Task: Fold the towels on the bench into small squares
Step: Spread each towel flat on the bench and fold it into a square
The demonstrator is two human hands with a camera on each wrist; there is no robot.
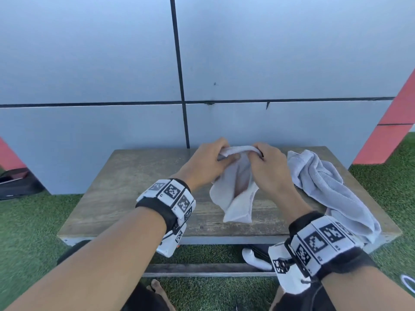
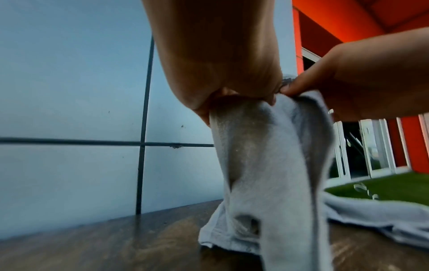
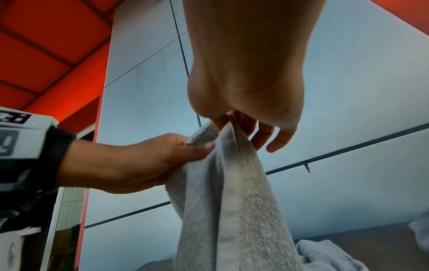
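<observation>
A small white towel [image 1: 235,189] hangs above the wooden bench [image 1: 125,189], its lower end touching the top. My left hand [image 1: 207,161] pinches its upper edge on the left, and my right hand [image 1: 267,167] pinches the same edge on the right, close together. In the left wrist view the towel [image 2: 267,165] droops in loose folds from my left hand [image 2: 223,86], with my right hand [image 2: 348,82] beside it. The right wrist view shows my right hand [image 3: 243,95] pinching the towel [image 3: 227,201], the little finger loose, and my left hand [image 3: 139,161] gripping it.
A second, crumpled white towel [image 1: 325,187] lies on the bench's right side, reaching its front edge. A grey panelled wall [image 1: 112,63] rises right behind the bench. Green turf [image 1: 33,221] surrounds it. A dark bag [image 1: 15,182] sits far left; a white shoe [image 1: 256,258] is under the bench.
</observation>
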